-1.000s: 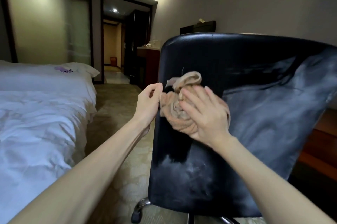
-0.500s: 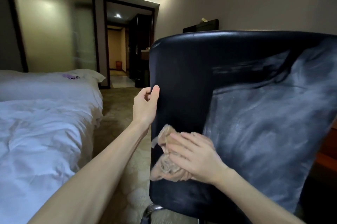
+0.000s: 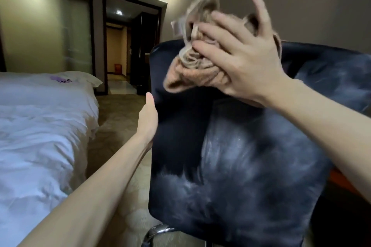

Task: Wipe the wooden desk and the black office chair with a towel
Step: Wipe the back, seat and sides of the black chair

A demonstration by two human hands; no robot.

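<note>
The black office chair fills the right half of the head view, its backrest facing me, streaked grey with dust low down. A bunched beige towel lies against the backrest's top edge, part of it flapping above the rim. My right hand presses on the towel with spread, fairly straight fingers; its thumb is hidden. My left hand holds the backrest's left edge, thumb along the front and fingers hidden behind it. A sliver of the wooden desk shows behind the chair at the right.
A bed with white bedding runs along the left, with a strip of patterned carpet between it and the chair. An open doorway lies straight ahead. The chair's chrome base shows at the bottom.
My right hand has swept the towel from the backrest's lower left up to its top edge. My left hand has stayed on the left edge, a little lower.
</note>
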